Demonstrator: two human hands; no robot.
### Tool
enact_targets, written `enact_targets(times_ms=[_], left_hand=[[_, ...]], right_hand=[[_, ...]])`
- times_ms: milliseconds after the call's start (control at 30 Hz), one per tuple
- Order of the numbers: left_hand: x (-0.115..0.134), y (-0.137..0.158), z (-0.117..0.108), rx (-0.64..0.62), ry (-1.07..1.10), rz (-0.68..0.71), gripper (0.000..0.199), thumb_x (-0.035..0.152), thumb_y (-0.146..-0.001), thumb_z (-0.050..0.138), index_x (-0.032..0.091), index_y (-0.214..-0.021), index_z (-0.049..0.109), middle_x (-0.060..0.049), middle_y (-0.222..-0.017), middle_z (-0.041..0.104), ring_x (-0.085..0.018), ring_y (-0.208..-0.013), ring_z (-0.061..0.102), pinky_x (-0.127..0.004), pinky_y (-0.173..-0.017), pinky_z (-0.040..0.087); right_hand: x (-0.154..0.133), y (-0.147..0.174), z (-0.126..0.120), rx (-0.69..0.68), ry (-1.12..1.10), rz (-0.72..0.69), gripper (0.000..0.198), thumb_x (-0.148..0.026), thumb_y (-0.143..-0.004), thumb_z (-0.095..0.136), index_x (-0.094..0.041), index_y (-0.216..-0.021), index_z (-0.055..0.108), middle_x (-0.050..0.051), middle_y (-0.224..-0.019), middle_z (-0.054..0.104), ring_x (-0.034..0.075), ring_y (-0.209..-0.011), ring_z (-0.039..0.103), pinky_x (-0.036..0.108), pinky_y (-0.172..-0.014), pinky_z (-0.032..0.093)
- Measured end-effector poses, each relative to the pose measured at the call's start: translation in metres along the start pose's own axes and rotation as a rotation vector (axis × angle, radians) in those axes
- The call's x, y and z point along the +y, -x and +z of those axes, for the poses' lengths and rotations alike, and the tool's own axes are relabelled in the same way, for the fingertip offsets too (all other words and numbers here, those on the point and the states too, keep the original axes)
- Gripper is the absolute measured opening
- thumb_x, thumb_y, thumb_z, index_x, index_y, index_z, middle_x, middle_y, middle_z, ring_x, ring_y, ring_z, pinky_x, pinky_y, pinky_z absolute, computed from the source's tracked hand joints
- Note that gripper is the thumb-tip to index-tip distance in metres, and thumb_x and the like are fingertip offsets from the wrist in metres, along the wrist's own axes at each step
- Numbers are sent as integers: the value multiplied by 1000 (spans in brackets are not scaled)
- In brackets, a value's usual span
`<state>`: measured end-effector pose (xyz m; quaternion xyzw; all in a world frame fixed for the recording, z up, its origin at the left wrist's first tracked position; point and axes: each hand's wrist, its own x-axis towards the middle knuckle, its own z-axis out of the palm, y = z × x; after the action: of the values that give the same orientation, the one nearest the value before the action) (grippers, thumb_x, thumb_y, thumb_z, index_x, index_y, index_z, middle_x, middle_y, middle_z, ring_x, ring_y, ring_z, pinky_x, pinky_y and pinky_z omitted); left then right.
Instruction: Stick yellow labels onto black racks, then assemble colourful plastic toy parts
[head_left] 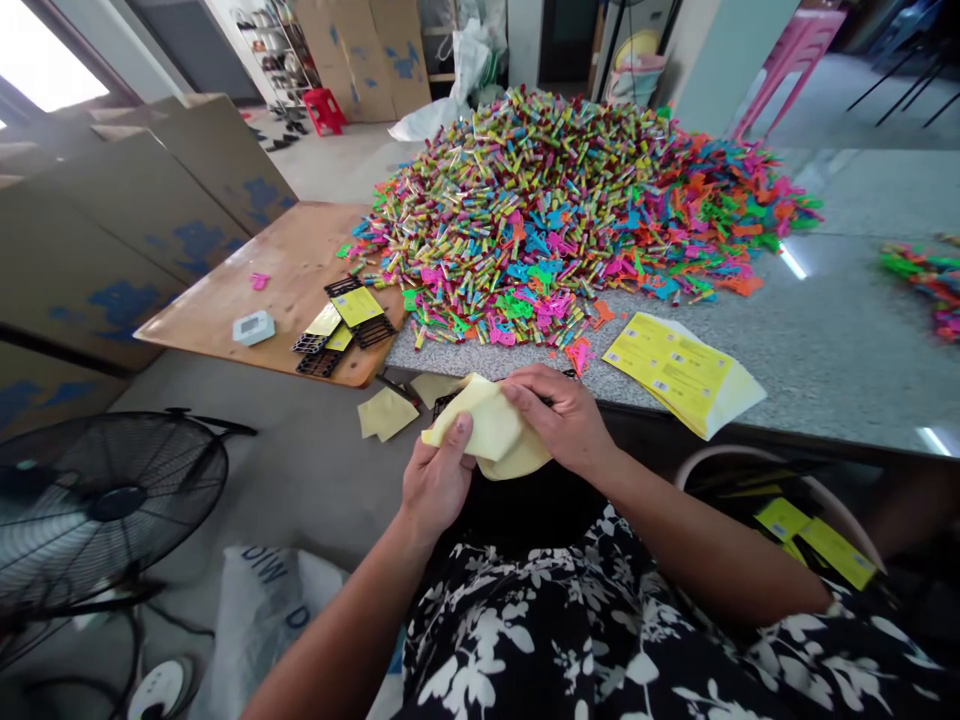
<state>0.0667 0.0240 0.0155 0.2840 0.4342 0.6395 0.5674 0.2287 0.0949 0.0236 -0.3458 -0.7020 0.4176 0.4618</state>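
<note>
Bent pale yellow paper [484,425] was held between left hand [439,482] and right hand [561,415], just short of the table [840,340]; a heap of small colourful plastic pieces [540,200] was seen beyond.

Both bare forearms [690,535] angle inward, the left hand [439,480] gripping with its thumb [457,432] uppermost, the right hand [566,418] farther forward, palm down, pinching between thumb and fingers [546,378].

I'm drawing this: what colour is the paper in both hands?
The paper is pale yellow, seen in the head view.
</note>
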Motion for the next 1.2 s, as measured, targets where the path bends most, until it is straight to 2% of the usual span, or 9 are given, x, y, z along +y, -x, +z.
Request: enact_targets(times_ms=[200,433,633,800,900,967,1067,1133,1200], left_hand=[[1,-1,-9,14,-13,4,45,52,-84,87,18,-113,83,-13,-117,82,-35,-122,74,-44,-102,65],[10,-3,-21,46,-129,-15,40,49,-85,86,16,-107,79,-11,-102,82,-30,-100,78,-39,-86,65],[22,-10,-45,197,-347,61,31,38,-79,80,22,-102,66,-1,-85,74,-17,-71,71,-26,-62,55],[65,-21,-101,387,-501,230,24,30,-67,75,22,-75,54,-1,-81,70,-15,-68,62,-27,-61,49],[107,-13,-153,559,-509,360,36,35,-61,84,21,-69,51,2,-70,63,-15,-67,56,-32,-64,48],[132,0,-186,553,-507,351,43,53,-65,83,21,-71,54,-1,-69,61,-17,-65,55,-39,-65,48],[150,17,-208,329,-723,-128,51,69,-84,62,19,-81,64,2,-56,47,-11,-55,48,-36,-64,46],[144,22,-200,-47,-880,-469,56,71,-90,57,19,-101,74,3,-56,48,-9,-52,47,-29,-61,46],[125,21,-177,-452,-1022,-582,59,71,-90,62,23,-120,76,0,-65,60,-14,-56,54,-25,-55,45]], right_hand=[[2,-4,-6,13,51,-29,28,-47,-105,66,-26,-100,83,6,-104,75,22,-100,69,37,-92,56],[0,-7,-12,28,132,-25,29,-49,-102,68,-26,-96,84,5,-86,68,20,-84,63,34,-75,54],[5,-16,-21,141,-163,268,43,-66,-89,78,-23,-88,79,-2,-61,58,13,-51,48,28,-48,42],[10,-16,-48,198,-264,341,45,-66,-82,86,-22,-84,75,-9,-46,41,10,-37,37,26,-37,35],[5,-6,-76,160,64,176,32,-56,-92,80,-24,-91,81,-4,-51,55,14,-42,51,29,-45,46],[-2,2,-92,30,320,2,22,-48,-97,77,-27,-95,83,1,-69,72,19,-60,68,34,-62,57],[-10,14,-104,-180,519,-207,13,-39,-98,77,-32,-104,85,5,-97,83,26,-92,78,40,-88,61],[-13,21,-100,-304,553,-272,15,-37,-100,75,-34,-111,84,5,-105,83,26,-99,79,40,-92,62],[-14,27,-89,-426,553,-322,18,-35,-102,73,-35,-116,83,5,-108,83,24,-98,78,37,-87,63]])
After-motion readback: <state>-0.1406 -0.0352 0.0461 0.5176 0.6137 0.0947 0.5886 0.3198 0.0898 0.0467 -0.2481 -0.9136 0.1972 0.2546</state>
